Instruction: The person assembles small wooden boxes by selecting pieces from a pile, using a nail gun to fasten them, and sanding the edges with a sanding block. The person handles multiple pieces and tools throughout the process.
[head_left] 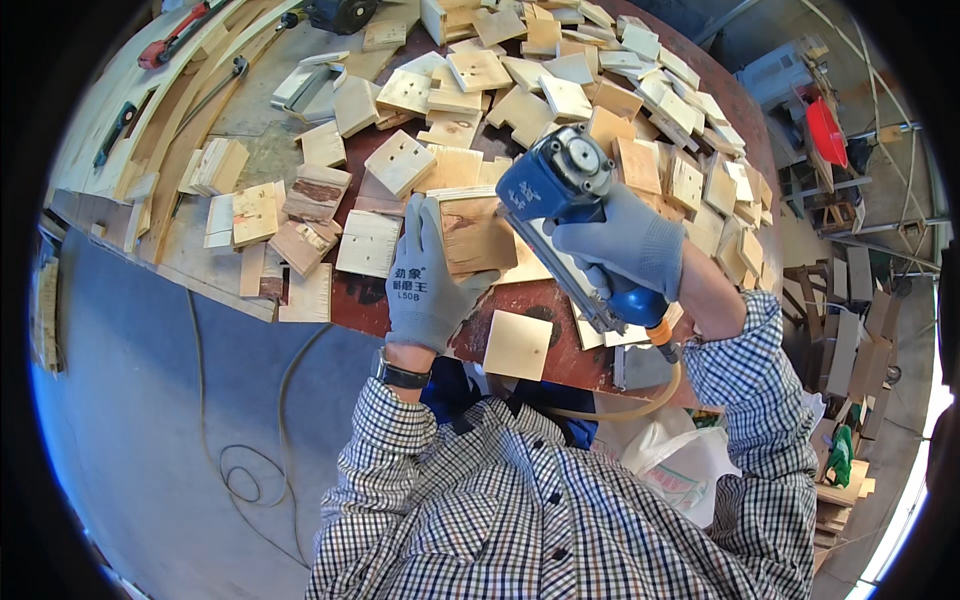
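Observation:
My left hand [424, 288], in a grey work glove, is closed around a square wooden block [470, 236] near the front of the table. Its fingers lie along the block's left side and the thumb along its near edge. In my gloved right hand [628, 243] is a blue pneumatic nail gun [556, 182], gripped by its handle. The gun is tilted just right of the block, with its head over other wood pieces; whether its nose touches the block cannot be made out. A loose pale wooden square [518, 345] lies at the table's near edge.
A large heap of wooden blocks [480, 72] covers the red table [362, 308]. Long boards, a red-handled tool [172, 38] and a dark tool [116, 133] lie at left. An air hose [640, 405] runs from the gun. A white bag [690, 460] hangs below.

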